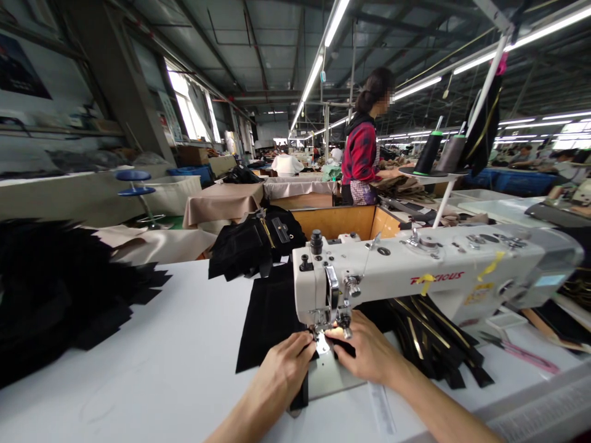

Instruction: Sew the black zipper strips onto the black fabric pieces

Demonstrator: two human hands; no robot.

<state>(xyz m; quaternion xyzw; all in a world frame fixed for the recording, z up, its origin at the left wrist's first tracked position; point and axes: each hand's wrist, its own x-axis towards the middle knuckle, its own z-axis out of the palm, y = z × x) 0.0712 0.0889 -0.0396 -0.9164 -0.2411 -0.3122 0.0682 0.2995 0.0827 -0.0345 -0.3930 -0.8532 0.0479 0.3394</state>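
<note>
A white sewing machine (pixel 415 277) stands on the white table (pixel 161 357). Black fabric (pixel 270 317) lies under its needle (pixel 323 329) and runs back to the left of the machine head. My left hand (pixel 284 366) presses on the fabric just left of the needle, fingers curled down on the cloth. On the other side of the needle my right hand (pixel 364 351) pinches the fabric's edge by the presser foot. Both hands touch the same black piece.
A heap of black cut pieces (pixel 55 295) fills the table's left side. Black strips with gold zippers (pixel 434 344) lie behind my right hand, pink-handled scissors (pixel 526 355) further right. A folded black pile (pixel 253 243) sits behind the machine. A person in a red plaid shirt (pixel 362 154) works beyond.
</note>
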